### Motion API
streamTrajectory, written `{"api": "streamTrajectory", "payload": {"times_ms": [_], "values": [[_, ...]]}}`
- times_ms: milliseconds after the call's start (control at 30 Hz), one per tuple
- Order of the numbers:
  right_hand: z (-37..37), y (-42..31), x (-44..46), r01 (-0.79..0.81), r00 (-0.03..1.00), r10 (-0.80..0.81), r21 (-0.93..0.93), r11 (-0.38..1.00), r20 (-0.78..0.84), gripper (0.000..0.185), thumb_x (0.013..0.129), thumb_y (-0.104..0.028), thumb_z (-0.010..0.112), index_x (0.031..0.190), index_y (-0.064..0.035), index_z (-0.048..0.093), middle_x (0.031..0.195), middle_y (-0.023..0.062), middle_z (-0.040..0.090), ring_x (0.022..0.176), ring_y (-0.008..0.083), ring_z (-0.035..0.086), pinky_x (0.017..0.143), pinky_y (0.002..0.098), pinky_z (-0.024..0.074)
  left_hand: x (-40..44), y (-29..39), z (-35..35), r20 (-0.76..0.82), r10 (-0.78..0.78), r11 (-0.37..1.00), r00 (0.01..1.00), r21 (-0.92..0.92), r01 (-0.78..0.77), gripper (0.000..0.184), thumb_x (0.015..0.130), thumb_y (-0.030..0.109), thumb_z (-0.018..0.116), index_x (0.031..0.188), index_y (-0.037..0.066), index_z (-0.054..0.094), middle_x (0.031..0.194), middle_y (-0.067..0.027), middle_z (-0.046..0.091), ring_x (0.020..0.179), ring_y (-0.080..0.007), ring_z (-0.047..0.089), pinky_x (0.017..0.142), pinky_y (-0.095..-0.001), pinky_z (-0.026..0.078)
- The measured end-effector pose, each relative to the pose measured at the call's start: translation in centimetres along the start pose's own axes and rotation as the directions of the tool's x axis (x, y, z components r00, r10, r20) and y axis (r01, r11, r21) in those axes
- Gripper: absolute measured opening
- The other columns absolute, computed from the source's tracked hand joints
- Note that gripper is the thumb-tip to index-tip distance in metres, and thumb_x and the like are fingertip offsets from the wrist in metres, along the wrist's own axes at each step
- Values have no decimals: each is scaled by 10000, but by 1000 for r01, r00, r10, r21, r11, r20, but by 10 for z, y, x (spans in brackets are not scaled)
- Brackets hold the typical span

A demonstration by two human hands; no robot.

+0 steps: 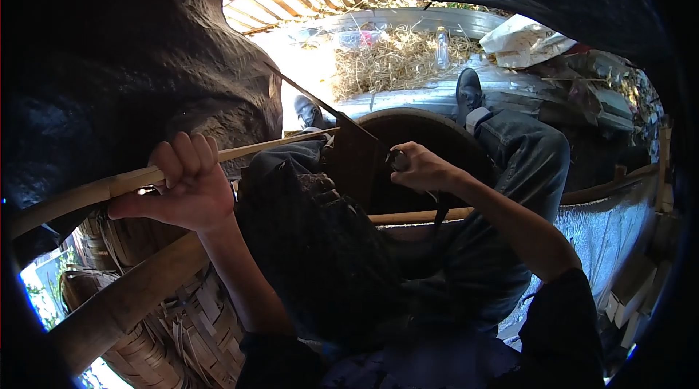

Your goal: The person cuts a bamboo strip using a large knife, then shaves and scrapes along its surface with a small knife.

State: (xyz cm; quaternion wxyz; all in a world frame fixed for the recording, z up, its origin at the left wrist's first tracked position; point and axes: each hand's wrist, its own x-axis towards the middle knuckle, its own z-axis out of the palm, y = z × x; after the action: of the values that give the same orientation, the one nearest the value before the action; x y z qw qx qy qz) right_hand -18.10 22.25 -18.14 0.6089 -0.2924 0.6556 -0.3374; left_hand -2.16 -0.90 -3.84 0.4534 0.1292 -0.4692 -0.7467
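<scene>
My left hand [186, 181] is wrapped round a long, pale bamboo strip [255, 147], which runs from the left edge to above my knee. My right hand [422, 169] is closed round the handle of a long dark blade [355, 127], whose tip points up and to the left. The strip's far end lies close to the blade; whether they touch I cannot tell. Below the blade, between my legs, is a round dark container [429, 127]. A thinner bamboo piece [422, 217] lies across my thighs.
A thick bamboo pole [131, 298] slants at the lower left beside woven baskets [189, 338]. Dark sheeting [145, 46] hangs above and to the left. Beyond my feet are straw [400, 61], a clear bottle [442, 46] and a white sack [524, 39]. Wooden pieces [633, 287] stand at the right.
</scene>
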Motion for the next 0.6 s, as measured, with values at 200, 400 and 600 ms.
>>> {"api": "streamTrajectory", "payload": {"times_ms": [200,400,600], "values": [[22,-33,-29,-141,988,110,327,934,112,88,746,-91,549,744,-39,478,548,12,472,433,81,475,378,241,377,0,0,-4,195,-58,991,979,-111,81,744,661,881,205,553,145,201,524,35,172,496,-96,128,464,-268,126],[21,-33,-20,-273,943,187,320,907,274,88,732,-72,554,706,-43,475,543,11,462,414,85,454,372,223,364,-2,-1,-3,332,-101,979,938,-133,153,759,649,891,242,528,142,216,490,37,184,462,-89,136,445,-268,125],[5,-35,-16,-300,950,260,268,916,174,130,710,-91,573,654,-56,461,505,7,445,383,83,426,322,221,314,-6,5,0,446,-130,986,885,-37,163,754,632,896,287,512,155,218,470,40,169,430,-79,132,427,-262,120]]}}
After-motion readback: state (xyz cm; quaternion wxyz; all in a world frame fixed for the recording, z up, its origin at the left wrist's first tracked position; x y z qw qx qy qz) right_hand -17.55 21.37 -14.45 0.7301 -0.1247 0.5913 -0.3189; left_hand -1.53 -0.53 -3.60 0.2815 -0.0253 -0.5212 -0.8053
